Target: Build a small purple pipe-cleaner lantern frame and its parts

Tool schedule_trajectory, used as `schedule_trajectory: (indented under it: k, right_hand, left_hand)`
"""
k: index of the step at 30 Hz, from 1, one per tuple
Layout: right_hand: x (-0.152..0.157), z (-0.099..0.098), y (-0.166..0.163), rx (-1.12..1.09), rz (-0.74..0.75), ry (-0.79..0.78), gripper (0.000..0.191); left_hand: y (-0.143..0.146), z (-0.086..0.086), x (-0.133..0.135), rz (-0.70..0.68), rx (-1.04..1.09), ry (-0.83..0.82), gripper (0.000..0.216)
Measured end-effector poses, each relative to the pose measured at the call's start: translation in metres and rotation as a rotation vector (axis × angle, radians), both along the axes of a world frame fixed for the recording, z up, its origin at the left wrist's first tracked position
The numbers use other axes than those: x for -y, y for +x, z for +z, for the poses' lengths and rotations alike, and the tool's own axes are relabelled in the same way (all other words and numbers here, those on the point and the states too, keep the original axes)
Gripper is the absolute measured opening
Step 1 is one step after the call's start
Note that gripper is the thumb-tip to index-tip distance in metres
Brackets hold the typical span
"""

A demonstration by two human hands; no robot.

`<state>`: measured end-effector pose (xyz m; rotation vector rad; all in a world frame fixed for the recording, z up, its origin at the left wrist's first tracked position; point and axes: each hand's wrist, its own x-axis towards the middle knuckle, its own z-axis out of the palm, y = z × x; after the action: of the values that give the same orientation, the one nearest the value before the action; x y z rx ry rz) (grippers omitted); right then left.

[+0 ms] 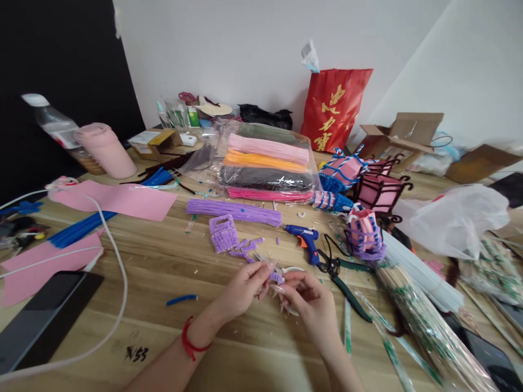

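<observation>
Piece of purple fuzzy wire (277, 278) is pinched between left hand (242, 289) and right hand (309, 296) fingertips — presumably light, soft, easily bent, best taken by its edges.

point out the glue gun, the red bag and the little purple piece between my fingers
Glue gun (307, 233), head view: its blue body.
Red bag (337, 110), head view: its front.
Little purple piece (277, 278), head view: its visible side.

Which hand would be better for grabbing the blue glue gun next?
Probably the right hand: the glue gun lies just beyond it, handle end nearest. The left hand is farther away. Both hands' fingertips are at a small purple piece.
</observation>
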<state>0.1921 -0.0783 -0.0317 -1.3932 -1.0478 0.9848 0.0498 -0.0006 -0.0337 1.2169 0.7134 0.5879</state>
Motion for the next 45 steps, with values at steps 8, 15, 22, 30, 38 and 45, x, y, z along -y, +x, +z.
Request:
schedule_trajectory:
  k: [8, 15, 22, 30, 38, 45]
  right_hand:
    - [-0.005, 0.030, 0.024, 0.242, 0.470, -0.013, 0.018]
    - [-0.026, 0.059, 0.036, 1.028, 0.618, -0.007, 0.025]
    - [-0.019, 0.074, 0.007, 1.419, 0.576, -0.130, 0.027]
    - [0.000, 0.034, -0.008, 1.057, 0.258, -0.022, 0.021]
    - [-0.001, 0.033, 0.017, 0.716, 0.293, 0.150, 0.026]
    - [-0.012, 0.034, 0.041, 1.013, 0.338, 0.296, 0.026]
  left_hand:
    - [-0.007, 0.011, 0.003, -0.289, 0.025, 0.031, 0.041]
    - [-0.002, 0.007, 0.000, -0.189, -0.280, 0.591, 0.032]
    - [0.004, -0.005, 0.005, 0.111, -0.469, 0.827, 0.027]
    - [0.006, -0.005, 0.008, 0.246, -0.300, 0.498, 0.035]
    - [-0.003, 0.002, 0.003, -0.117, -0.023, 0.202, 0.037]
    - [-0.007, 0.011, -0.002, -0.212, -0.115, 0.312, 0.034]
